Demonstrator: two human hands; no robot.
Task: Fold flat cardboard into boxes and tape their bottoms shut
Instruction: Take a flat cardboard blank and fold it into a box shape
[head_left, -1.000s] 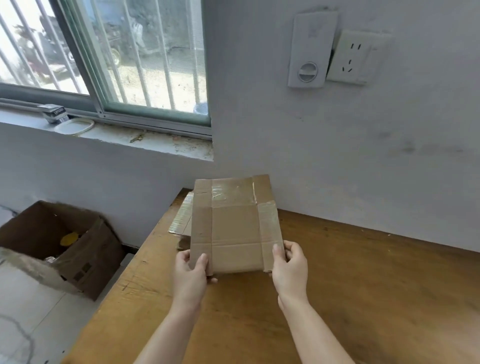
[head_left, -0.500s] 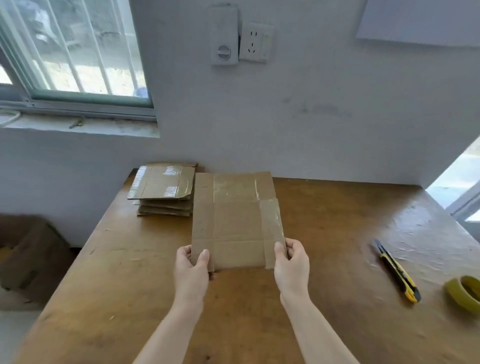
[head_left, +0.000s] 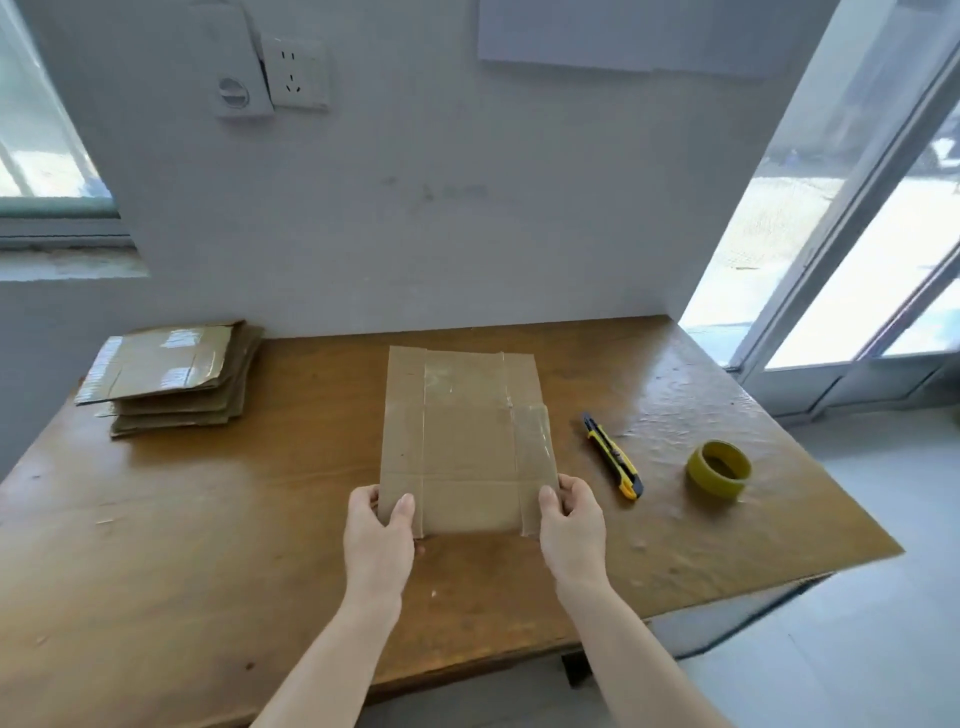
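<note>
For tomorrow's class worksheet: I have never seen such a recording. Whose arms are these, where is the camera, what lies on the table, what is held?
No machine here: a person wears a wide-angle camera on the head, so you look down along their own arms. The left hand and right hand each grip a near corner of a flat cardboard sheet, thumbs on top. On the wooden table lie a stack of flat cardboard, far left, and on the right a yellow utility knife and a tape roll. The sheet is not yet folded.
</note>
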